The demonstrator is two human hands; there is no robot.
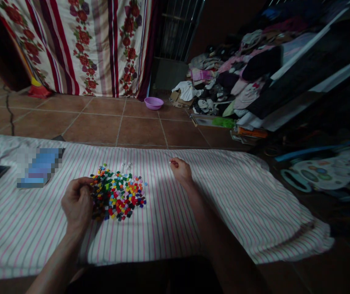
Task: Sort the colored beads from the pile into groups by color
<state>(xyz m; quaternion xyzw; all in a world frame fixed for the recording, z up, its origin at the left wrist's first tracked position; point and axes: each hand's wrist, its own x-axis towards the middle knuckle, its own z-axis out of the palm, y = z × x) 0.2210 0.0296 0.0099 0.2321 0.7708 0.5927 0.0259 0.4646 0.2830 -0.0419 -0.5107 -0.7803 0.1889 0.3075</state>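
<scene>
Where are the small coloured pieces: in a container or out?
Out: the small coloured pieces lie loose directly on the striped cloth beside the left hand, no rim around them.

left hand (77, 200) at colourful pieces (122, 200) — right hand (181, 170) apart — striped cloth (169, 224) beneath

Bare left hand (77, 202) and left forearm (57, 259) at eight o'clock; bare right hand (181, 171) and right forearm (213, 226) at five o'clock.

Dim — dark corners; soft, stretched edges
</scene>
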